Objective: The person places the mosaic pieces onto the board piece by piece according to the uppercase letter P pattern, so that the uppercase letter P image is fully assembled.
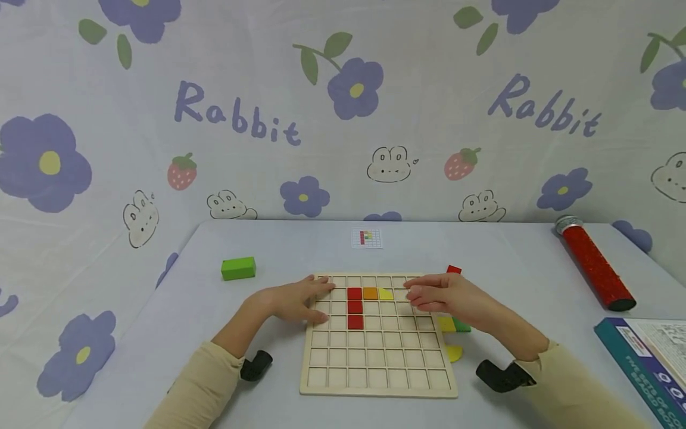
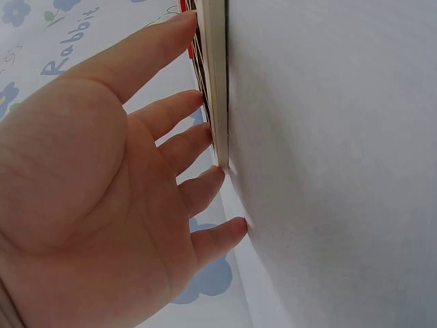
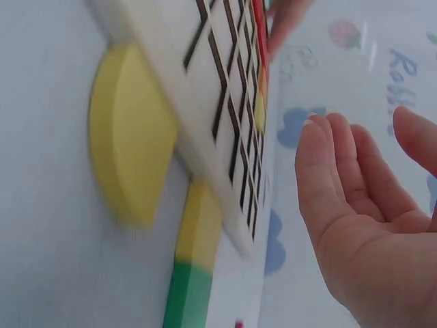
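A wooden grid board (image 1: 378, 381) lies on the white table. Red square tiles (image 1: 355, 307) form a short column on it, with an orange tile (image 1: 370, 293) and a yellow tile (image 1: 386, 294) in line to the right of the top one. My left hand (image 1: 297, 301) rests along the board's left edge, fingers spread and fairly straight, as the left wrist view also shows. Over the board's upper right part hovers my right hand (image 1: 450, 298); its fingers are loosely extended, and the right wrist view shows nothing in the palm (image 3: 382, 253).
Right of the board lie a yellow rounded piece (image 3: 130, 137), a yellow and green block (image 3: 191, 273) and a red piece (image 1: 454, 269). A green block (image 1: 238, 269) sits back left, a small pattern card (image 1: 367, 238) behind. Farther right are a red microphone (image 1: 597, 265) and a boxed set (image 1: 643, 369).
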Demonstrator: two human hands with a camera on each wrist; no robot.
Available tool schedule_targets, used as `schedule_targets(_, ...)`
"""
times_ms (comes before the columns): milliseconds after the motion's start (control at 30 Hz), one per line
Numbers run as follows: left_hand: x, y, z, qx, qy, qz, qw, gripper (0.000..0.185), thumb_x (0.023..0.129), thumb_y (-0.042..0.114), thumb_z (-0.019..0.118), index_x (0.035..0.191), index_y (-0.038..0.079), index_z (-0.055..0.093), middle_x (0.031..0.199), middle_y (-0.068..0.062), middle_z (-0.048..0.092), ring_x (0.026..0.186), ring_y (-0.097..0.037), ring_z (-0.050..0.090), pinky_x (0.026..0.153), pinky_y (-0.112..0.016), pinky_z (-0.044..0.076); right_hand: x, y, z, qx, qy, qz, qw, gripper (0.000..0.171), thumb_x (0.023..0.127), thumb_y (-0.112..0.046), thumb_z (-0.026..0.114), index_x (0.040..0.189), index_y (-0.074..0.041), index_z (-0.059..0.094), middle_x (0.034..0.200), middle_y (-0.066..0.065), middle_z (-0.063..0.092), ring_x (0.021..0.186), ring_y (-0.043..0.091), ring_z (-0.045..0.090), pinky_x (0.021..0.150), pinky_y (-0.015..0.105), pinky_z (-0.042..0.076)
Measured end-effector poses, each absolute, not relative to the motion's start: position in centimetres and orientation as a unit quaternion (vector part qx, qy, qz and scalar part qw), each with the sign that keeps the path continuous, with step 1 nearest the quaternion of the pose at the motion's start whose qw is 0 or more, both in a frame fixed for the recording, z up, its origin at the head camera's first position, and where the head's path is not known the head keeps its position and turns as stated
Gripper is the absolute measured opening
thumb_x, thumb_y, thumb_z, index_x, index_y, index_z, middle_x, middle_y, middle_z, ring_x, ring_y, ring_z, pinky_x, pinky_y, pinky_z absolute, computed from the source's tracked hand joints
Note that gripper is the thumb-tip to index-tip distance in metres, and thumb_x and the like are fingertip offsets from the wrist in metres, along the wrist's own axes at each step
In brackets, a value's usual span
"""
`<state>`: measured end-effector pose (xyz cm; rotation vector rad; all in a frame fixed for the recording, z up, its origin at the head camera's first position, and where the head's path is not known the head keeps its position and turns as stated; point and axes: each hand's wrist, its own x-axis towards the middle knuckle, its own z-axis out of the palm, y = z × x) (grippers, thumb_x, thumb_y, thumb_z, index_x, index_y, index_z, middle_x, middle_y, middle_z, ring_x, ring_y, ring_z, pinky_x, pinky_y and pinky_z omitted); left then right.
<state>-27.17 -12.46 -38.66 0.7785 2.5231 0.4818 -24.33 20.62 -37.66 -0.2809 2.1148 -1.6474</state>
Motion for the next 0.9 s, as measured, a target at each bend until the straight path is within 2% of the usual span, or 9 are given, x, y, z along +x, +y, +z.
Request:
schedule_targets(200,-27.1,-12.5,-38.6,0.279,0.916,0.177,0.227,0.071,0.093,0.036,0.061,0.151,0.014,0.028,0.157,-0.008,0.017,0.144,-0.030,0.005,0.113,-0.050,0.013,-24.7,24.5,-37.5,-0.082,0.802,-0.562,0.184,0.055,0.096,-0.029,0.058,0.135,0.008,0.047,0.122,0.021,0.058,0.108,0.024,0.061,0.087,0.028,0.050)
schedule_targets(433,-27.0,-12.4,-38.4,0.278,0.915,0.181,0.228,0.070,0.093,0.036,0.061,0.151,0.013,0.028,0.157,-0.008,0.017,0.144,-0.029,0.005,0.112,-0.050,0.013,-25.0,27.7,-37.8,-0.079,0.795,-0.568,0.196,0.063,0.098,-0.032,0.055,0.140,0.011,0.036,0.134,0.026,0.049,0.117,0.028,0.055,0.094,0.033,0.046)
schedule_targets(900,-27.0,-12.4,-38.5,0.271,0.918,0.179,0.230,0.070,0.093,0.036,0.061,0.151,0.015,0.028,0.157,-0.006,0.017,0.144,-0.027,0.005,0.113,-0.050,0.013,-25.3,30.7,-39.1,-0.083,0.825,-0.523,0.196,0.058,0.098,-0.030,0.055,0.139,0.008,0.040,0.126,0.022,0.056,0.113,0.028,0.057,0.090,0.032,0.049)
